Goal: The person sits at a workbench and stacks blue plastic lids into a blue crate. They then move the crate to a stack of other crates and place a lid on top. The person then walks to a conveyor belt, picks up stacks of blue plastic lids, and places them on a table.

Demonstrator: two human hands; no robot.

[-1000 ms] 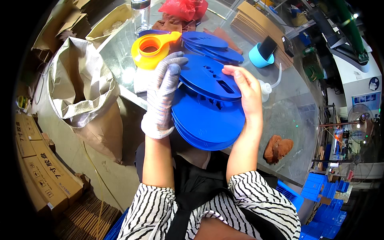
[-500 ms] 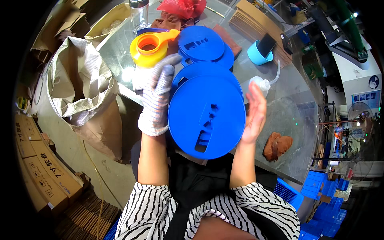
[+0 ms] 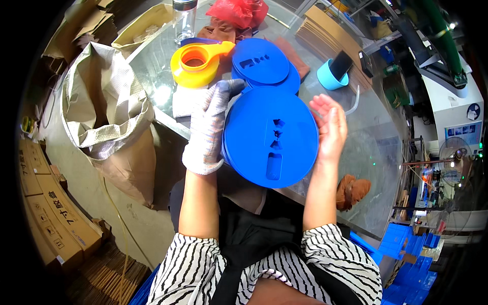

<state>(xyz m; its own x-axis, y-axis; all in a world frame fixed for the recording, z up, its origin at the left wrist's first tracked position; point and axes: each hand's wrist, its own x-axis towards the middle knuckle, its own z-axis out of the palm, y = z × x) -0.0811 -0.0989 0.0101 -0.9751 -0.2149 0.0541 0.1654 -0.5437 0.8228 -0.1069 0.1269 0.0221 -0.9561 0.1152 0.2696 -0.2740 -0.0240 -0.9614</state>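
cartons: stack of brown cardboard boxes (image 3: 48,213) on the floor, far left
sack: big open brown paper sack (image 3: 109,122) standing against the table's left edge
table: glass-topped table (image 3: 376,152), person standing at its near edge
tape dispenser: orange-yellow tape dispenser (image 3: 195,63) on the glass, just beyond the gloved fingertips
left hand: left hand (image 3: 208,129) in a white knit glove, fingers loosely curled along the left rim of the disc stack, fingertips up near its top-left edge, palm flat against the side. Gripping from the side, not wrapped over the face
disc stack: held blue disc stack (image 3: 270,136), round plastic plates, top face toward the camera, tilted, cut-out slots down the middle. Sits between both hands, above the table's near edge, raised off the glass
second pile: more blue discs (image 3: 262,63) lying flat on the table, just behind the held stack
right hand: right hand (image 3: 330,127) bare, fingers straight and spread open, palm pressed to the right rim of the stack. Nothing enclosed, only bracing
cup: light-blue cup (image 3: 333,76) with a dark object in it, beyond the right hand
rag: brown rag (image 3: 353,185) on the glass, right of the right forearm
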